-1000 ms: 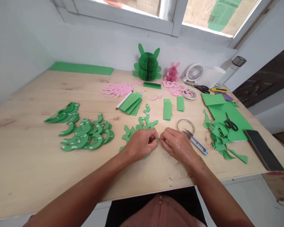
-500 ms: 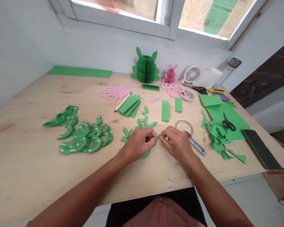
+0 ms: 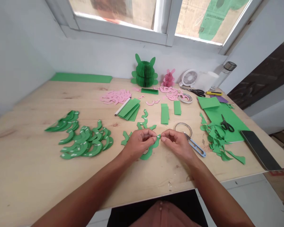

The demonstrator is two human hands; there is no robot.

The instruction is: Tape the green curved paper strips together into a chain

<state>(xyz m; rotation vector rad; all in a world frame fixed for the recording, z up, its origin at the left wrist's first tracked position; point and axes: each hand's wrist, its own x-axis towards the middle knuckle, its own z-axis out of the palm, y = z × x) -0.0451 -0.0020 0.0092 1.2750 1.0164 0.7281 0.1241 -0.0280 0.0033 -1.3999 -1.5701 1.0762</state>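
A curved green paper cutout (image 3: 153,146) with a small white strip of tape near its tip hangs between my hands. My left hand (image 3: 142,141) is closed in a pinch on it. My right hand (image 3: 176,142) is also pinched, with its fingertips at the taped tip. More green scalloped cutouts (image 3: 143,119) lie just behind my left hand, partly hidden by it. At the left, a spread pile of green arc-shaped cutouts (image 3: 85,142) carries white tape pieces. By my right hand are a tape ring (image 3: 183,129) and blue thread snips (image 3: 196,148).
Green paper scraps (image 3: 217,135), black scissors (image 3: 227,124) and a phone (image 3: 260,149) lie at the right. Folded green paper (image 3: 130,108) and pink cutouts (image 3: 115,96) lie farther back. Along the wall stand a green honeycomb figure (image 3: 145,74), a pink one (image 3: 168,78) and a fan (image 3: 189,77).
My right fingertips have drawn slightly to the right, and the white tape on the cutout's tip now shows. My head view has tilted up slightly.
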